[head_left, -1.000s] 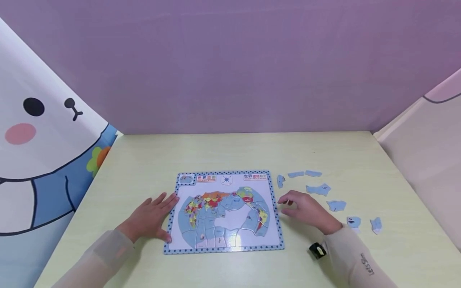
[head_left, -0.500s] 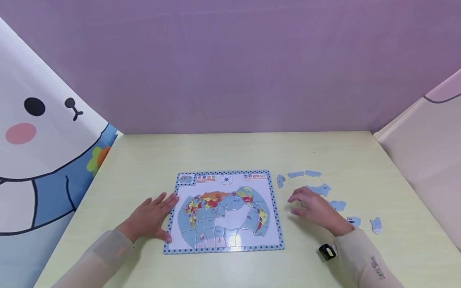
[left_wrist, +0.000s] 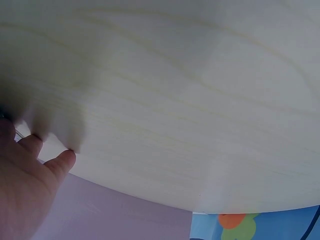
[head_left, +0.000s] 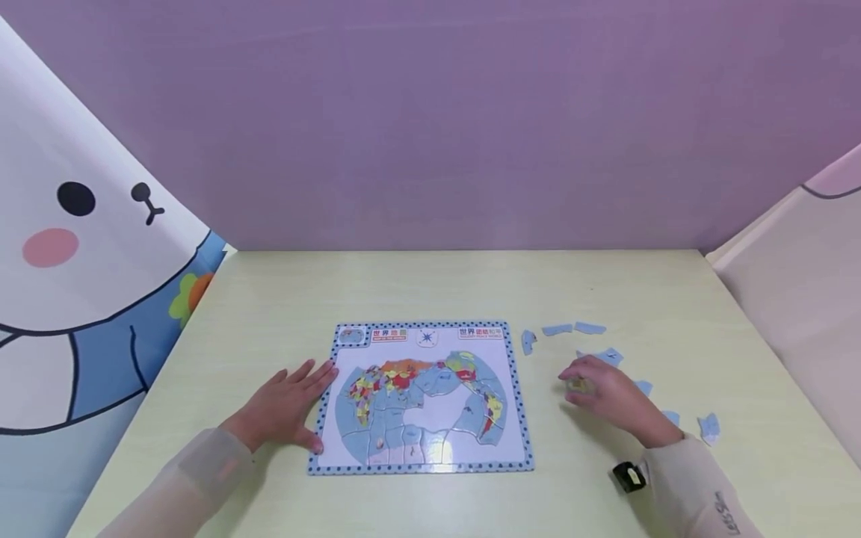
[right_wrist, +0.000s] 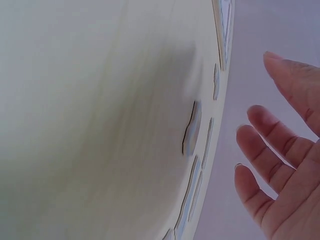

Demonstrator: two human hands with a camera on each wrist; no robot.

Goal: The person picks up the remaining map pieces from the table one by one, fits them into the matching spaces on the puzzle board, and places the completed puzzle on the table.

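Note:
A world map puzzle board [head_left: 430, 347] with a dotted blue border lies on the table, many pieces fitted and a white gap in the map. My left hand [head_left: 282, 407] rests spread at its left border, fingertips on the edge. To the right of the board hovers my right hand [head_left: 605, 388], palm down in the head view. In the right wrist view its fingers [right_wrist: 262, 155] are apart and loosely bent, holding nothing. Below and beside them a small puzzle piece [right_wrist: 192, 129] lies on the table; in the head view the hand largely covers this spot.
Several loose blue pieces lie right of the board, among them two narrow strips [head_left: 557, 329], a small piece [head_left: 528, 341] near the border and another piece [head_left: 709, 429] farther right. A black object [head_left: 628, 477] sits at the right wrist. A purple backdrop [head_left: 464, 149] stands behind the table.
My right hand has drawn away from the board's right border, moving right over the loose pieces. My left hand stays at the left border. The head view has shifted slightly.

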